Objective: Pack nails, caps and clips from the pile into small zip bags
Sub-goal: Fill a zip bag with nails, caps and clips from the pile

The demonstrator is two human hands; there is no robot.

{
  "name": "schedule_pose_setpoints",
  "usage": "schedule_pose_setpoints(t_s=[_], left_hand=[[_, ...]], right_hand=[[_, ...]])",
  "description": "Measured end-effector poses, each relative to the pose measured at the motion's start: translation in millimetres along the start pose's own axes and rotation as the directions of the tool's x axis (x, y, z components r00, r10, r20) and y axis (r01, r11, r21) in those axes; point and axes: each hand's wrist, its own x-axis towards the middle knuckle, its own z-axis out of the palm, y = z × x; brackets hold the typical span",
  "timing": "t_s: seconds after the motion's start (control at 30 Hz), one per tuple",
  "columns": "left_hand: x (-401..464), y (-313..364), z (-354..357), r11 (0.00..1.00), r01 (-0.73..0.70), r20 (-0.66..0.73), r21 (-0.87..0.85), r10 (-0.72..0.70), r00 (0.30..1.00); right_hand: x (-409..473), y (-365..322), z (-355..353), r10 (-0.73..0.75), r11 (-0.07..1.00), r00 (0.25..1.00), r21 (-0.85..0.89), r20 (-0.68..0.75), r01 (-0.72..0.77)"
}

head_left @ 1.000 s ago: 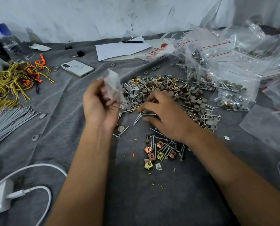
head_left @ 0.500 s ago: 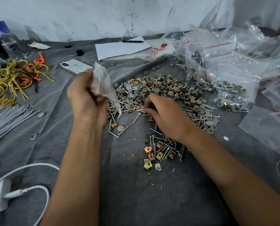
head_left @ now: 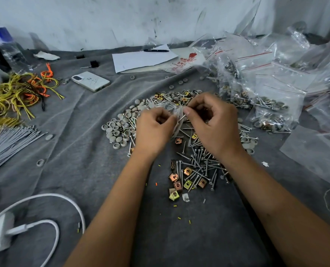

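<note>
Our left hand pinches one side of a small clear plastic zip bag, fingers curled round its edge, and our right hand pinches the other side with thumb and forefinger, a thin silver nail caught at the fingertips right at the bag's mouth. The bag hangs between the two hands, just above the near edge of the pile. The nail seems to lie slantwise, its long axis tipped down toward the left hand; we judge it is being fed into the opening, so what matters next is keeping the mouth spread and the shank in line with it.

The mixed pile of grey round caps, nails and brass-coloured square clips lies directly beyond and under the hands on the grey cloth-covered table. A smaller heap of loose silver nails and clips sits nearer us, below the right wrist, so the right hand is the closer one for the next pick. Filled clear zip bags with red stripes are stacked to the right. A white phone lies further off on the left.
</note>
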Motion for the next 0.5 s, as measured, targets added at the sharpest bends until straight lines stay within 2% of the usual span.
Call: schedule_pose_setpoints(t_s=[0.2, 0.3, 0.43, 0.5], left_hand=[[-1.7, 4.7, -0.5, 0.967, 0.064, -0.011, -0.246, -0.069, 0.998], [-2.5, 7.0, -0.5, 0.962, 0.056, 0.003, -0.269, -0.057, 0.998], [-2.7, 9.8, -0.5, 0.959, 0.041, -0.006, -0.281, -0.045, 0.999], [-2.3, 8.6, -0.7, 0.962, 0.036, -0.012, -0.271, -0.041, 0.999]], right_hand=[[0.0, 2.3, 1.8, -0.040, 0.996, 0.997, -0.074, 0.069, 0.046], [0.1, 2.2, 0.6, -0.048, 0.997, 0.997, -0.065, 0.064, 0.052], [0.0, 0.3, 0.5, -0.121, 0.984, 0.985, -0.118, 0.121, 0.135], [-0.7, -1.6, 0.8, -0.157, 0.975, 0.985, -0.148, 0.070, 0.166]])
